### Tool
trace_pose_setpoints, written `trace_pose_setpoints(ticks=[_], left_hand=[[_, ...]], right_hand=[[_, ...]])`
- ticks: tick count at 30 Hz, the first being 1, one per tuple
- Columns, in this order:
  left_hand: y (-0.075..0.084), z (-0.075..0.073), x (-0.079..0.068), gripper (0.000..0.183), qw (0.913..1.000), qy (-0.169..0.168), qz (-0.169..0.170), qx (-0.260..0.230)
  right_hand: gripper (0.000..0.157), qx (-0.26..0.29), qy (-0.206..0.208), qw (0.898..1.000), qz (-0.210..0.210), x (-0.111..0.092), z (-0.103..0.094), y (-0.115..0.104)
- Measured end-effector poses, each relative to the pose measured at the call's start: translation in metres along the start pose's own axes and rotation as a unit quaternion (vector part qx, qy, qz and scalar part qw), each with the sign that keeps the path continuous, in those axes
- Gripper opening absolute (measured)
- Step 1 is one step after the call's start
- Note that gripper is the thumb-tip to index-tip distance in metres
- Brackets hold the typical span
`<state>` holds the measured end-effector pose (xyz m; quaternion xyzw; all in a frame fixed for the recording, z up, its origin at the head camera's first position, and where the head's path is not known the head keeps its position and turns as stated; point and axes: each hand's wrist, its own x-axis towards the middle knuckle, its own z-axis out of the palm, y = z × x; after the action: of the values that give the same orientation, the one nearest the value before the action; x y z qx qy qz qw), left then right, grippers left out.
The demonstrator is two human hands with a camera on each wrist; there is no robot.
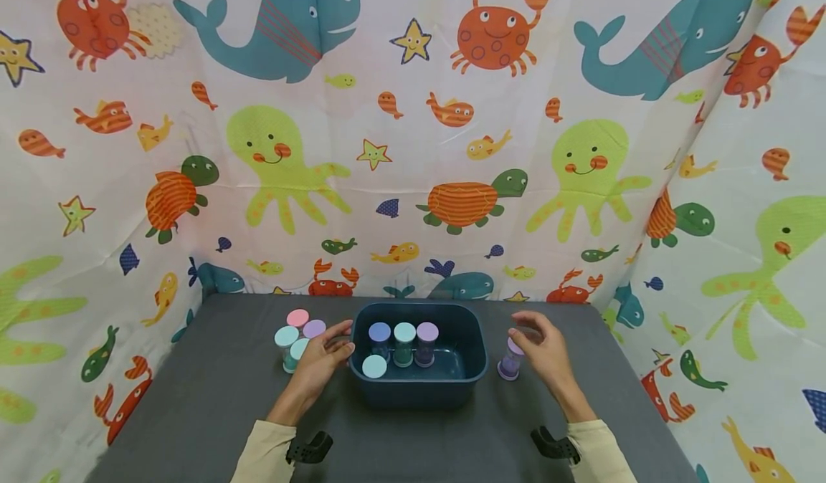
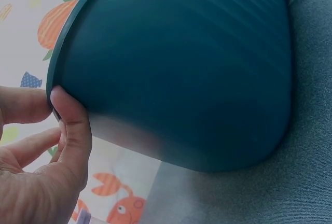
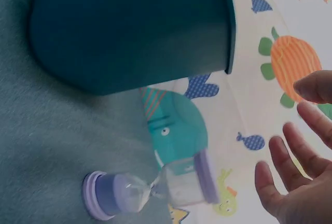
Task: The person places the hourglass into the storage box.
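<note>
A dark blue plastic bin [image 1: 419, 395] stands mid-table, and my left hand [image 1: 316, 362] pinches its left rim between thumb and fingers, as the left wrist view shows. Inside the bin are sand timers with a blue cap [image 1: 379, 332], a purple cap [image 1: 427, 332] and teal caps [image 1: 404, 332]. To the right of the bin, a purple-capped sand timer [image 3: 106, 195] stands upright on the table, purple sand in its lower bulb. My right hand [image 1: 548, 350] hovers beside this timer; in the right wrist view its fingers are spread and apart from it.
Left of the bin, partly behind my left hand, several more sand timers cluster, with a pink cap [image 1: 297, 317], a purple cap [image 1: 314, 328] and teal caps [image 1: 287, 336]. A grey cloth [image 1: 213, 397] covers the table. A sea-animal curtain [image 1: 400, 203] encloses the back and sides.
</note>
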<state>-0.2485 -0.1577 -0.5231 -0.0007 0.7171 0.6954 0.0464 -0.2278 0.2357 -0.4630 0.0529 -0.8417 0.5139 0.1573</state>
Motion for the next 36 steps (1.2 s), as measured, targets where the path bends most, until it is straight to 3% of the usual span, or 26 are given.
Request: trace_pose_setpoints(ticks=[7,13,17,36], left_hand=[[0.0,-0.001,0.0,0.048,1.0,0.0,-0.004,0.003],[0.0,-0.002,0.0,0.048,1.0,-0.003,-0.003,0.001],[0.001,-0.001,0.0,0.048,1.0,-0.001,-0.001,0.002],[-0.001,-0.002,-0.001,0.048,1.0,-0.001,0.0,-0.003]], right_hand=[[0.045,-0.024,0.016,0.999,0.036,0.002,0.002,0.045],[0.053,-0.015,-0.005,0.998,0.062,-0.002,0.001,0.055],[0.053,-0.02,-0.003,0.998,0.056,0.0,0.003,0.073],[0.055,-0.032,-0.01,0.996,0.077,-0.001,0.008,0.091]])
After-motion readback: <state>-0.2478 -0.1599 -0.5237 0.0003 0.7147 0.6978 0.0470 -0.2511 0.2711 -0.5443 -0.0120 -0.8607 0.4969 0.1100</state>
